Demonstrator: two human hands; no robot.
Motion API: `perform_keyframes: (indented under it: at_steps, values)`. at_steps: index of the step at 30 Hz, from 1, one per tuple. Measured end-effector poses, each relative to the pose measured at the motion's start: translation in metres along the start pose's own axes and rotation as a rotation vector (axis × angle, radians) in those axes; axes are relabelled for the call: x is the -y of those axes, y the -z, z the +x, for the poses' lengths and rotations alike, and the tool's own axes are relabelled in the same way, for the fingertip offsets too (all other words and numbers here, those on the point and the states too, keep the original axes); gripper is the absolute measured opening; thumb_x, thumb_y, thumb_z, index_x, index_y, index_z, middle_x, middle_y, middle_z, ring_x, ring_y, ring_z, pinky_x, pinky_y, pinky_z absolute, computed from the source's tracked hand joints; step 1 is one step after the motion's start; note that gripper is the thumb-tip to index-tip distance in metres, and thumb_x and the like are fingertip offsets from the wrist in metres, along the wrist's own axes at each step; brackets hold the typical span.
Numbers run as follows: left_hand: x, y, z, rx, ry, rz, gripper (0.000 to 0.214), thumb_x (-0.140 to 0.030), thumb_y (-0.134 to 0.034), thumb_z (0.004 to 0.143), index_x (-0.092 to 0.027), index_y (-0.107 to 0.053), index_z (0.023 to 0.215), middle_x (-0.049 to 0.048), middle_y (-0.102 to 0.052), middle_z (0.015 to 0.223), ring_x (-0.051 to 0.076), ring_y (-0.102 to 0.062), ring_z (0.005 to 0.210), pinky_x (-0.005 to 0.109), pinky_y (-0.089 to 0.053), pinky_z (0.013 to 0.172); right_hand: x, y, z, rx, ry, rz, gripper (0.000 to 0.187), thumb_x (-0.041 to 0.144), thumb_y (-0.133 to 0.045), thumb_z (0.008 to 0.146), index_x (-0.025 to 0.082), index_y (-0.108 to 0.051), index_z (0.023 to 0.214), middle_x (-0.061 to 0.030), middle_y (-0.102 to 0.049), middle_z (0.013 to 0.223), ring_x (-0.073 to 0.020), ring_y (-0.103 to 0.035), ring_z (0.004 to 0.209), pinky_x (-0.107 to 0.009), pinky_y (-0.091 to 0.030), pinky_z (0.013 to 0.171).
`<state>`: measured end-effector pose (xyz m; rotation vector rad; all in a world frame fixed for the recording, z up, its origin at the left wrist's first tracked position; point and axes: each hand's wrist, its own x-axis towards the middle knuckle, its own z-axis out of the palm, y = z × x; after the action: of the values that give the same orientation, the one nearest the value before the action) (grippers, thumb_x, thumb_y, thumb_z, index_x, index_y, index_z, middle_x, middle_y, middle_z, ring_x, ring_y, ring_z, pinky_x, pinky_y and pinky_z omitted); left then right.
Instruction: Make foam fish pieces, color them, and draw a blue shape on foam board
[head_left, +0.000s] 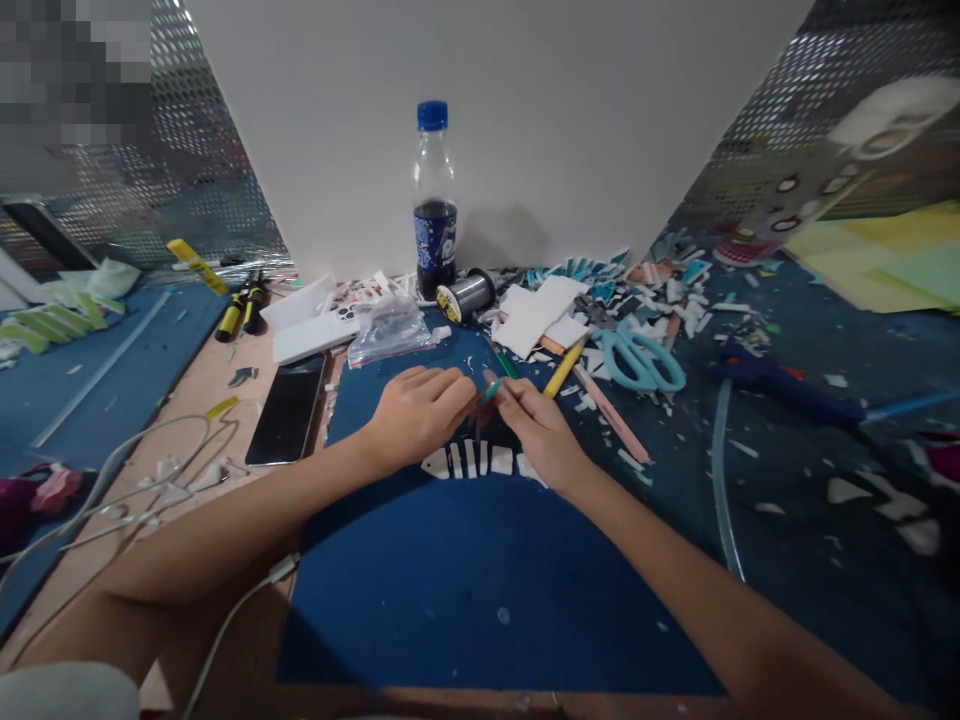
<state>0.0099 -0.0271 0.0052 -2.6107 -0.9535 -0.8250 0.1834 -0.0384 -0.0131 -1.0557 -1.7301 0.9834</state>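
Both my hands meet over the middle of a blue cutting mat (480,580). My right hand (541,432) is closed on a thin green-tipped tool (491,390), its tip pointing left toward my left hand. My left hand (417,412) rests palm down with its fingers curled and pressed down by the tool's tip; what they hold is hidden. Just below the hands lies a white cut-out shape (480,461) of several small strips in a row, partly covered by my right hand.
A dark drink bottle (434,205) stands at the back, a wire spool (465,296) beside it. A black phone (288,408), white box and plastic bag lie left. Blue scissors (643,360), pencils, scraps and a blue glue gun (780,388) lie right. White cables trail at left.
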Motion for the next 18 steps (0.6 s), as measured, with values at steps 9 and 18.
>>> perform_keyframes:
  at_steps: [9,18]
  values:
    - [0.003,-0.003,0.005,0.279,0.134,0.084,0.029,-0.023,-0.026,0.094,-0.014,-0.051,0.082,0.0084,-0.060,0.072,0.016,-0.049,0.057,0.028,-0.032,0.054,-0.003,0.006,0.008,-0.281,-0.081,0.151,0.034,0.043,-0.052,0.085,0.019,-0.052,0.061,0.0037,-0.045,0.050,-0.0104,-0.044,0.046,-0.024,-0.036,0.048]
    - [-0.010,-0.032,0.028,0.521,-0.076,0.004,0.019,-0.025,-0.039,0.092,-0.014,-0.054,0.092,0.0091,-0.062,0.082,0.019,-0.058,0.072,0.026,-0.041,0.057,-0.006,0.011,0.008,-0.574,-0.103,0.185,0.035,0.044,-0.054,0.084,0.020,-0.045,0.059,0.0041,-0.043,0.049,-0.0097,-0.041,0.045,-0.024,-0.035,0.047]
